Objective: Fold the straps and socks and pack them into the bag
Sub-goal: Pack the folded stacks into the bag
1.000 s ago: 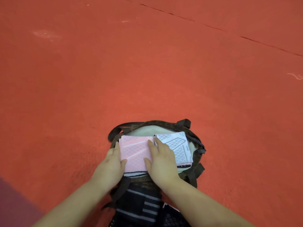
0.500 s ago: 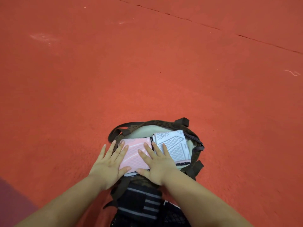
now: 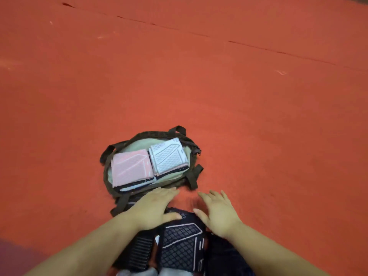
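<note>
An open olive bag (image 3: 180, 173) with dark brown straps lies on the red floor. Inside it sit a folded pink sock stack (image 3: 130, 167) on the left and a folded white-grey sock stack (image 3: 168, 155) on the right. Nearer me lie black patterned socks (image 3: 180, 246) with pink lines. My left hand (image 3: 153, 208) hovers flat over the far edge of that black pile, fingers straight. My right hand (image 3: 218, 213) is spread open just right of the pile, holding nothing.
Red floor (image 3: 239, 116) surrounds the bag on all sides, with a thin crack line (image 3: 258, 46) running across the far part. A darker purple strip (image 3: 12, 251) shows at the lower left corner.
Both hands have lifted off the pink and white socks in the bag and pulled back toward me, now over the black socks. The view has shifted, with the bag farther away.
</note>
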